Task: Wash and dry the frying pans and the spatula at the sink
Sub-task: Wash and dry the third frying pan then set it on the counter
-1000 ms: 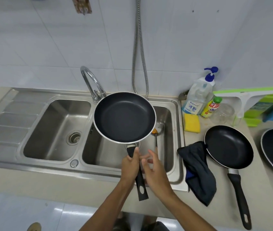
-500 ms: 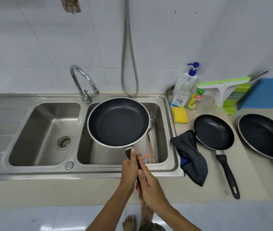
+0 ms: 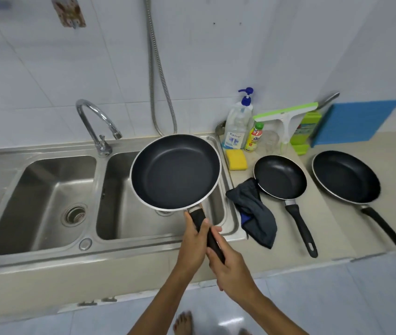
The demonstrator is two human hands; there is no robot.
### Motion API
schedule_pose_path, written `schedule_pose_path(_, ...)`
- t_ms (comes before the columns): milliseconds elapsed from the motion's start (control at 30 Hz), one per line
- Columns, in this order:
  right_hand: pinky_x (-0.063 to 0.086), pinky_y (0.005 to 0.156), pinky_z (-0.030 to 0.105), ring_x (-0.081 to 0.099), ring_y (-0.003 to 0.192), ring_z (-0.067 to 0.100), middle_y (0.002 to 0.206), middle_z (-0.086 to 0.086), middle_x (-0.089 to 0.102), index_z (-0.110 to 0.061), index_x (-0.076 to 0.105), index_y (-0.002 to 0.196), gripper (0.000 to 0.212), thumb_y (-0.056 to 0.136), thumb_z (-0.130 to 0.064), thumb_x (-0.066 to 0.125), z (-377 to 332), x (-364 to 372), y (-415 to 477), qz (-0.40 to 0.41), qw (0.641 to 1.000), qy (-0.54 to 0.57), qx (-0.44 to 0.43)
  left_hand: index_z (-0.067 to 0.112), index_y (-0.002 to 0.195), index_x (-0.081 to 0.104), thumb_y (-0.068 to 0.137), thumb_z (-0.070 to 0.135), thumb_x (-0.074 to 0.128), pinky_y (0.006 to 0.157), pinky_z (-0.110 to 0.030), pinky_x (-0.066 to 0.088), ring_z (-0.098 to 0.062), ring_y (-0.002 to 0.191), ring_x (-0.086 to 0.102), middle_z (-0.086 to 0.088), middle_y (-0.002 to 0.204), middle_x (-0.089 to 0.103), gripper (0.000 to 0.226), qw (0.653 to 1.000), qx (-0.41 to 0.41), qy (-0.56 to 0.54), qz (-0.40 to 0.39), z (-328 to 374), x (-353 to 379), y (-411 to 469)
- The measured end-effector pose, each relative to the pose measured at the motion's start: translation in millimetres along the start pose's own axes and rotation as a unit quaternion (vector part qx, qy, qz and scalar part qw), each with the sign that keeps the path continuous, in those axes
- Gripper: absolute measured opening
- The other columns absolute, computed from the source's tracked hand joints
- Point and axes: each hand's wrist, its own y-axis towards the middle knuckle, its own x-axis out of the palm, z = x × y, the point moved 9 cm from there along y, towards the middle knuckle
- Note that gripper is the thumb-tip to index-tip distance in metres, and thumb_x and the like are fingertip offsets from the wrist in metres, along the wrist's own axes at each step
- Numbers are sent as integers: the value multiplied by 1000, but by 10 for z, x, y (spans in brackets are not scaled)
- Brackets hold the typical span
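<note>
Black nonstick frying pan (image 3: 175, 172) hung level over the sink (image 3: 47, 189), probably for drying; the left hand (image 3: 193, 243) clasped its handle high, the right hand (image 3: 230, 267) wrapped lower. Rightward on the worktop (image 3: 337, 226) lay cloth (image 3: 255, 213) and two pans (image 3: 280, 176).

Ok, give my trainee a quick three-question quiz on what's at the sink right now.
1. True or false: both hands grip the handle of the held pan.
2. How many frying pans lie on the counter?
3. The dark cloth lies: A) in the left basin B) between the sink and the small pan C) on the yellow sponge.

Key: 1 true, left hand and right hand; 2 two, the small pan and the large pan; 3 B.
</note>
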Motion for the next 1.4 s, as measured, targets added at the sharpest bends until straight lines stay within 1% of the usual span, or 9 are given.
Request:
schedule_pose_path(167, 43, 51, 32, 48, 55, 9, 72, -1, 62, -55, 26, 150, 55, 105, -32, 49, 49, -691, -163, 25, 999, 14, -23, 40, 151, 21, 108, 39, 45, 98, -37, 57, -12, 104, 74, -1, 109, 78, 49, 999, 38, 10, -9, 305, 657, -11)
schedule_pose_path(267, 43, 53, 24, 51, 57, 5, 69, -13, 61, -45, 26, 154, 54, 106, -33, 48, 135, -1268, -349, 52, 998, 13, -36, 32, 150, 24, 109, 31, 45, 95, -28, 54, -6, 102, 73, 5, 103, 79, 46, 997, 68, 33, -28, 553, 1268, -66)
schedule_pose_path(367, 53, 66, 23, 63, 76, 8, 102, -11, 69, -46, 25, 155, 55, 105, -39, 47, 312, -1991, -587, 89, 995, 11, -37, 20, 152, 25, 109, 30, 45, 87, -28, 58, -6, 93, 75, 6, 96, 80, 48, 995, 65, 47, -60, 693, 2069, -159)
schedule_pose_path(533, 46, 57, 15, 60, 68, 3, 87, -12, 64, -52, 26, 147, 50, 105, -39, 47, 687, -3258, -1108, 161, 986, 13, -36, 16, 150, 25, 109, 30, 46, 91, -28, 56, -9, 95, 75, 1, 96, 81, 48, 986, 87, 48, -133, 854, 3595, -310)
schedule_pose_path(800, 57, 57, 39, 65, 73, 22, 96, -1, 69, -49, 29, 151, 51, 104, -41, 47, 1540, -5076, -1778, 269, 962, 12, 42, 27, 141, 35, 97, 55, 54, 97, -48, 57, -20, 98, 75, -7, 104, 78, 56, 961, 91, 49, -255, 691, 5929, -296)
schedule_pose_path(900, 52, 56, 23, 63, 68, 10, 92, -6, 69, -40, 32, 154, 52, 104, -41, 45, 1907, -5653, -1800, 296, 953, 5, 63, 26, 148, 29, 97, 48, 59, 93, -45, 60, -24, 98, 76, -15, 108, 76, 64, 955, 49, 22, -292, 602, 6665, -185)
schedule_pose_path(1000, 50, 56, 18, 63, 66, 7, 82, -9, 65, -41, 34, 151, 48, 104, -38, 46, 2165, -6186, -1717, 305, 950, 12, 70, 28, 145, 30, 106, 23, 55, 88, -35, 61, -24, 96, 77, -16, 102, 78, 47, 945, 28, -19, -324, 617, 7300, -55)
schedule_pose_path(1200, 49, 55, 17, 63, 63, 6, 71, -18, 64, -39, 35, 149, 45, 105, -36, 45, 2725, -7221, -1240, 280, 956, -8, 85, 30, 144, 30, 106, 24, 55, 84, -30, 62, -22, 101, 75, -19, 111, 75, 45, 943, 8, -46, -330, 589, 8323, 546)
schedule_pose_path(1400, 56, 57, 33, 64, 67, 22, 77, 2, 65, -32, 41, 150, 48, 103, -41, 46, 3330, -8029, -759, 243, 964, 6, 109, 24, 148, 26, 106, 31, 55, 85, -31, 61, -24, 102, 75, -19, 112, 73, 51, 952, -4, -19, -305, 435, 9089, 1169)
